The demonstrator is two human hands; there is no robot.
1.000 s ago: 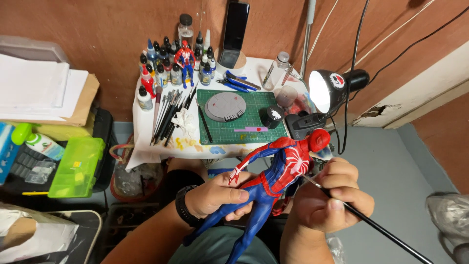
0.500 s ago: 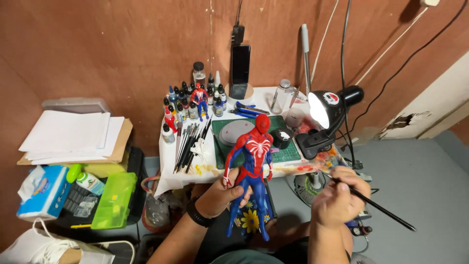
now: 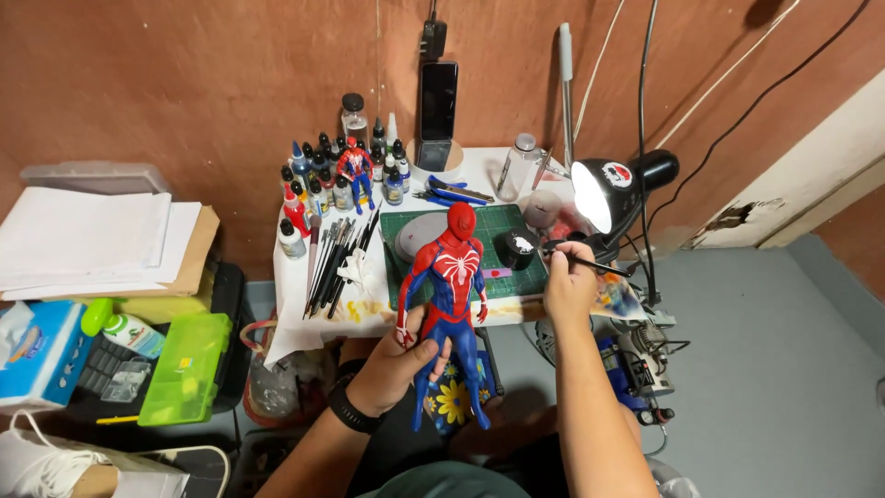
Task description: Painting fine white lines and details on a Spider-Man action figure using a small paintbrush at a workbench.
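My left hand [image 3: 398, 362] grips a red and blue superhero figure [image 3: 449, 295] by its thighs and holds it upright above my lap, in front of the small white table [image 3: 369, 309]. My right hand [image 3: 569, 284] holds a thin black paintbrush [image 3: 590, 265], its tip reaching toward a small black paint pot [image 3: 517, 247] on the green cutting mat [image 3: 498, 226]. A black watch sits on my left wrist.
Several paint bottles [image 3: 323, 175], a small figure [image 3: 354, 167], a row of brushes [image 3: 334, 263], a phone on a stand [image 3: 437, 112] and a lit desk lamp [image 3: 616, 189] crowd the table. Left: paper stack [image 3: 92, 235], green box [image 3: 187, 367], tissue box [image 3: 37, 355].
The view has pulled back and up. My left hand has turned the figure from tilted to upright. My right hand has moved from the figure up to the paint pot.
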